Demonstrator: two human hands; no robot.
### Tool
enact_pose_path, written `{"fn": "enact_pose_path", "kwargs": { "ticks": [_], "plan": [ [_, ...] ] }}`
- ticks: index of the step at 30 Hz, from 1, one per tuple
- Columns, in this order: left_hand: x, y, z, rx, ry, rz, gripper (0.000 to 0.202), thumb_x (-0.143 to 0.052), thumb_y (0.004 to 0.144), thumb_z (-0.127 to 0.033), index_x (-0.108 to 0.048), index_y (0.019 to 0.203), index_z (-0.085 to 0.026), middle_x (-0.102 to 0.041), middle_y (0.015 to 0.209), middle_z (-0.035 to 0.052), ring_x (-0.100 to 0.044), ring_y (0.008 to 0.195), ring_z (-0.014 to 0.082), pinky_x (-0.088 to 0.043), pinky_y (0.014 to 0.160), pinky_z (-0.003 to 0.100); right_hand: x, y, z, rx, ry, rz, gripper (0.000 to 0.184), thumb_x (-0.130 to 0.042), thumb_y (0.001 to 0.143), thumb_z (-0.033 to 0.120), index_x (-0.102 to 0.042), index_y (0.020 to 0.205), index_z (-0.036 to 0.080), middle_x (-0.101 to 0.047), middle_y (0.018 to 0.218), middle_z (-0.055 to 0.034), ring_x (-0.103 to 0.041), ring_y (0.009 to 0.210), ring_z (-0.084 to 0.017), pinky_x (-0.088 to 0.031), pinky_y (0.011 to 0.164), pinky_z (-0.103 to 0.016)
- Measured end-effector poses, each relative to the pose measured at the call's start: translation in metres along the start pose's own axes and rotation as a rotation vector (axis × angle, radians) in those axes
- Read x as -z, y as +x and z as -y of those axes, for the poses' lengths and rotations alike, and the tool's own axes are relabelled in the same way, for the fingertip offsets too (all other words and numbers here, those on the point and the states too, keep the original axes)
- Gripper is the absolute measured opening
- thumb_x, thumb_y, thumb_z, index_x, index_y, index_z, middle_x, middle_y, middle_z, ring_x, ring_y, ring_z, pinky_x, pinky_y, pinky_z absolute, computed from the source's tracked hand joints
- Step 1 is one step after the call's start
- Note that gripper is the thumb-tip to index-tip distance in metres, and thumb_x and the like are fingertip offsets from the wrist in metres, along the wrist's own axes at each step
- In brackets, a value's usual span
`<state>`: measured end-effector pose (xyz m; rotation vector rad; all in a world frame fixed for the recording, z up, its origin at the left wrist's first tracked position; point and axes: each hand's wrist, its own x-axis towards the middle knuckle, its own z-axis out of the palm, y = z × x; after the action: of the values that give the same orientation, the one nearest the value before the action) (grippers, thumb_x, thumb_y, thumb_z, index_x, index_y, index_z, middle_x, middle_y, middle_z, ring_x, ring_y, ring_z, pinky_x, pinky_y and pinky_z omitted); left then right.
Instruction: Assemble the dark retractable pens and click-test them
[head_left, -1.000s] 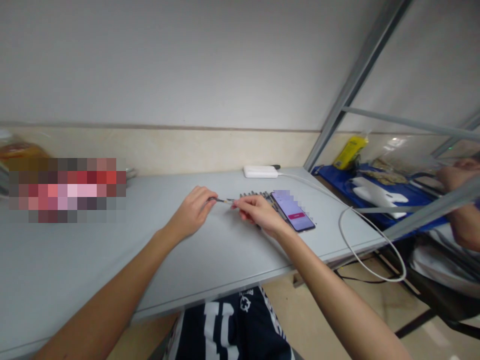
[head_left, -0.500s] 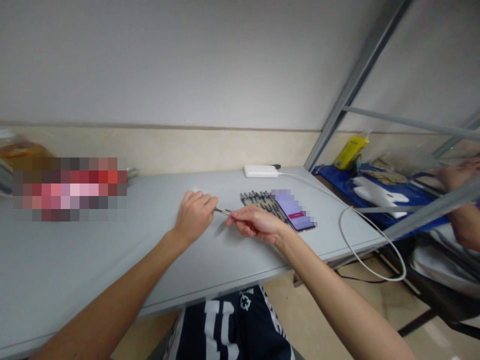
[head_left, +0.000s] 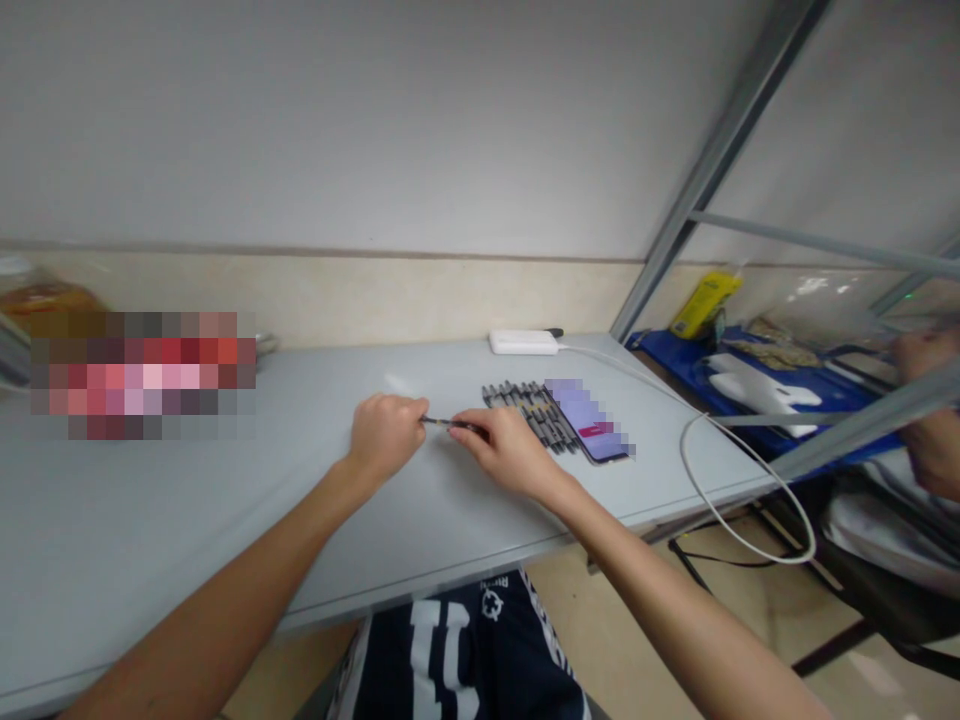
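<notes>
Between my two hands a thin dark pen (head_left: 439, 422) is held level above the desk. My left hand (head_left: 387, 436) is closed in a fist around its left end. With thumb and fingertips, my right hand (head_left: 511, 448) pinches the other end, back of the hand upward. Part of the dark barrel shows under the right fingers; both ends are hidden. Just beyond my right hand, several dark pens (head_left: 551, 425) lie side by side in a row on the desk. A phone (head_left: 585, 410) with a lit purple screen lies along the row's right side.
A white power strip (head_left: 523, 343) sits by the wall, its white cable (head_left: 684, 450) looping over the right edge of the grey desk (head_left: 315, 560). A metal frame post (head_left: 694, 210) rises at right. Beyond is a blue table (head_left: 679, 375) with a yellow packet (head_left: 705, 303) and another person's arm (head_left: 930, 430).
My right hand has rolled over from a side-on pinch to palm down, and more of the pen's dark barrel shows beneath it. My left hand has shifted slightly left.
</notes>
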<state>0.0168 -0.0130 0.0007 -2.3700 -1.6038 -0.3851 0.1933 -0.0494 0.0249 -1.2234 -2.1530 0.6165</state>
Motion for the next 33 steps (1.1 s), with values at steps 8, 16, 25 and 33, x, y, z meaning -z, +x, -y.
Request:
{"fn": "enact_pose_path", "kwargs": {
  "ticks": [8, 16, 25, 33],
  "plan": [
    [-0.006, 0.000, -0.003, -0.022, -0.042, 0.035, 0.024, -0.044, 0.081, -0.027, -0.067, 0.080, -0.020, -0.071, 0.073, 0.0087, -0.065, 0.067, 0.0246, -0.036, 0.054, 0.030, 0.002, 0.001, -0.008, -0.001, -0.129, 0.011, 0.026, -0.048, 0.090, 0.027, -0.071, 0.085, 0.015, -0.066, 0.065, -0.0043, -0.050, 0.054, -0.013, -0.029, 0.056, -0.023],
    [-0.005, 0.002, 0.001, 0.039, -0.033, 0.128, 0.023, -0.047, 0.077, -0.025, -0.069, 0.070, -0.021, -0.068, 0.064, 0.0095, -0.063, 0.061, 0.0250, -0.034, 0.051, 0.029, -0.005, 0.002, -0.015, 0.156, -0.407, -0.003, 0.026, -0.045, 0.093, 0.030, -0.066, 0.101, 0.019, -0.068, 0.078, -0.0072, -0.058, 0.068, -0.017, -0.031, 0.059, -0.025],
    [-0.014, 0.002, 0.002, -0.026, -0.220, 0.159, 0.021, -0.047, 0.076, -0.024, -0.059, 0.059, -0.022, -0.060, 0.054, 0.0035, -0.057, 0.054, 0.0199, -0.030, 0.050, 0.027, -0.005, -0.001, -0.022, 0.267, -0.642, 0.001, 0.028, -0.044, 0.093, 0.022, -0.060, 0.116, 0.020, -0.067, 0.082, -0.0076, -0.054, 0.078, -0.018, -0.031, 0.058, -0.026],
    [-0.015, 0.004, 0.014, -0.149, -0.600, -0.212, 0.022, -0.045, 0.087, -0.036, -0.054, 0.096, -0.017, -0.059, 0.088, 0.0065, -0.055, 0.082, 0.0195, -0.044, 0.077, 0.033, 0.009, 0.004, -0.028, -0.156, 0.109, -0.144, 0.028, -0.049, 0.087, 0.034, -0.068, 0.082, 0.014, -0.055, 0.054, 0.0000, -0.044, 0.049, -0.011, -0.030, 0.051, -0.024]
  ]
}}
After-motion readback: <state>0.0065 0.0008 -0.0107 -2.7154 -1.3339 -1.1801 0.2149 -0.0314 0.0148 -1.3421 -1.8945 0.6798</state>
